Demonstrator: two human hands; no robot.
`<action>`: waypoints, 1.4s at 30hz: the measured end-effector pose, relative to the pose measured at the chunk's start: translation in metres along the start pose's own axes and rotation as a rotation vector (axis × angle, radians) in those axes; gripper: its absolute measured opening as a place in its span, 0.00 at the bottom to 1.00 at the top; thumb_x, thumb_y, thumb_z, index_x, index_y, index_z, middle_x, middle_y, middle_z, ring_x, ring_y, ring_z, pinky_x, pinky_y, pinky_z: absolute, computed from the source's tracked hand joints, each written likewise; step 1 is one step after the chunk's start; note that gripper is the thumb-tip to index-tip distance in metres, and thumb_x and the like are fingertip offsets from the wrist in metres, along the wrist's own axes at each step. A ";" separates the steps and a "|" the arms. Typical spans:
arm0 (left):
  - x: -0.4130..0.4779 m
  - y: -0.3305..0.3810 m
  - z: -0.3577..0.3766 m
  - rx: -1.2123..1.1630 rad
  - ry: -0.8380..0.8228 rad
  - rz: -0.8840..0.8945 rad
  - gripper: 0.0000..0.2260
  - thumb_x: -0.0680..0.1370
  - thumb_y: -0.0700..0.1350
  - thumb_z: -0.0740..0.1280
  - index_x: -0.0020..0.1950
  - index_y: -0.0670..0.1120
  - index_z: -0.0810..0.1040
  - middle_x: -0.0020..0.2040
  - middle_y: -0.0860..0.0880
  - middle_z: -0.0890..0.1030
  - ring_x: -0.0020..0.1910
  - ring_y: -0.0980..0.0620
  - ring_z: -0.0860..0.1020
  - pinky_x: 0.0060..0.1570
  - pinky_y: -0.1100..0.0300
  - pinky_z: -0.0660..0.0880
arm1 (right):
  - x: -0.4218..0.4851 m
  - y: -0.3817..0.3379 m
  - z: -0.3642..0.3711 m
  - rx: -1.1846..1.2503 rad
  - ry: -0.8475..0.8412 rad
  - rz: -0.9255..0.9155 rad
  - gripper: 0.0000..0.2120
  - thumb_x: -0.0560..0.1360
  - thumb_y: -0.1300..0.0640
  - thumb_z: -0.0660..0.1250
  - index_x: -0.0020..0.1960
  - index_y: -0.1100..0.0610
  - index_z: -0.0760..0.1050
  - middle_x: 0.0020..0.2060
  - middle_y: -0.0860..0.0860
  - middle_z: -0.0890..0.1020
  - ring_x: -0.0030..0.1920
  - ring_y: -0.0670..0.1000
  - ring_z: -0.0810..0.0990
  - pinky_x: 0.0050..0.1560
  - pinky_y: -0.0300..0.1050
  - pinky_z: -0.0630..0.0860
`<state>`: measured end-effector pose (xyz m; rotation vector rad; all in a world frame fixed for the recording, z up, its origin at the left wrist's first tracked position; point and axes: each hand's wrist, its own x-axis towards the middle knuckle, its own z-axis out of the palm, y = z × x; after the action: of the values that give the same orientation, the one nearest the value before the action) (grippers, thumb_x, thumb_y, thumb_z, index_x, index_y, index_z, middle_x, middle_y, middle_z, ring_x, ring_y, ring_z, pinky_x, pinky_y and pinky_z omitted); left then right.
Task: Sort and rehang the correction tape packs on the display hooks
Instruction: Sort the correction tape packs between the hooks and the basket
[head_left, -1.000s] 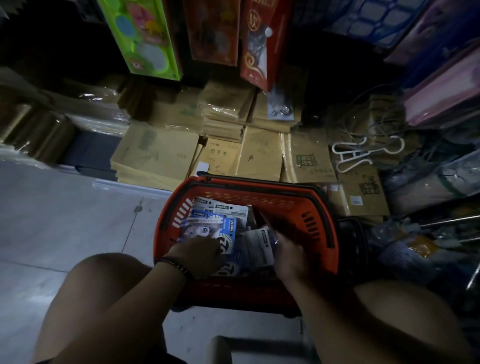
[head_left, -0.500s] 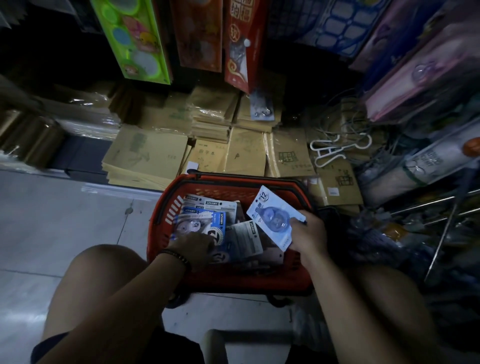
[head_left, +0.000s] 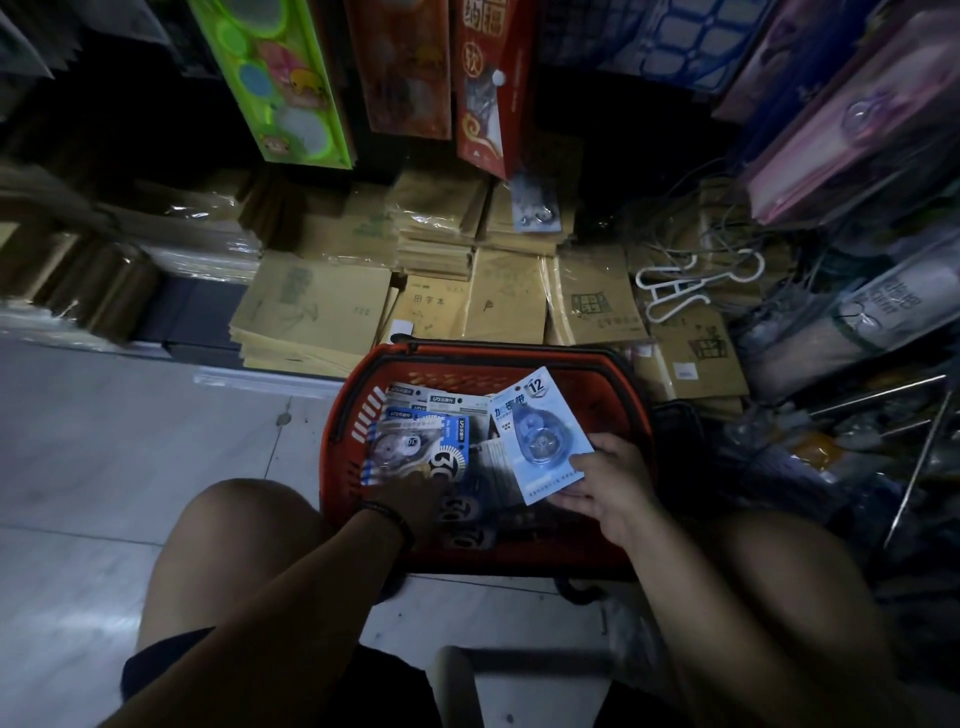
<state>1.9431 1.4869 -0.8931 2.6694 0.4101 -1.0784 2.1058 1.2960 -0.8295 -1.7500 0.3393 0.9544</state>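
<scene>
On the pale tiled floor (head_left: 130, 441) between the person's bare knees stands a red plastic shopping basket (head_left: 349, 415) with a dark handle folded along its far rim. The right hand (head_left: 608, 483) holds a light-blue carded correction tape pack marked 12 (head_left: 540, 431) over the right half of the basket. The thumb lies on the card's lower right corner and the fingers curl underneath, so the card tilts up with its front to the camera. The left hand (head_left: 415, 493), with a black band (head_left: 389, 519) on its wrist, reaches into the left half and rests on a heap of dark-blue correction tape packs marked 30 (head_left: 421, 441). It is too dark there to tell whether its fingers grip one or only lie on top. More of these packs lie under and behind it, overlapping.

Just beyond the basket, stacks of brown paper notebooks in clear wrap (head_left: 311, 312) fill the low shelf. A small blue carded pack (head_left: 535, 208) lies on one of the farther stacks. White plastic hangers (head_left: 691, 291) lie among tangled wire to the right of them. Above hang a bright green toy card (head_left: 280, 78) and a red printed packet (head_left: 488, 88). At the right edge bare metal display hooks (head_left: 883, 395) stick out past crowded bagged goods, well apart from the held pack.
</scene>
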 end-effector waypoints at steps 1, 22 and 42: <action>0.001 -0.001 0.001 0.009 0.009 0.007 0.20 0.89 0.47 0.59 0.81 0.46 0.69 0.80 0.39 0.70 0.79 0.39 0.69 0.79 0.47 0.66 | 0.001 0.002 0.002 -0.001 0.004 0.007 0.10 0.80 0.68 0.62 0.57 0.59 0.78 0.40 0.58 0.88 0.40 0.60 0.89 0.38 0.54 0.85; -0.040 -0.007 -0.058 -0.944 0.698 -0.194 0.17 0.81 0.46 0.72 0.69 0.51 0.76 0.65 0.46 0.82 0.65 0.44 0.80 0.66 0.40 0.79 | -0.012 0.000 0.001 0.156 0.009 -0.135 0.09 0.78 0.66 0.68 0.57 0.59 0.79 0.45 0.60 0.88 0.41 0.57 0.89 0.34 0.49 0.83; -0.111 0.042 -0.167 -1.950 0.489 0.065 0.11 0.89 0.43 0.58 0.53 0.47 0.78 0.49 0.47 0.84 0.46 0.49 0.85 0.42 0.54 0.85 | -0.138 -0.052 0.013 0.443 -0.296 -0.465 0.16 0.82 0.68 0.66 0.64 0.54 0.82 0.58 0.59 0.86 0.56 0.65 0.86 0.45 0.53 0.84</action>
<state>1.9878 1.4813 -0.6928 1.0169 0.8082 0.2323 2.0452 1.2983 -0.6949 -1.1874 -0.0518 0.7156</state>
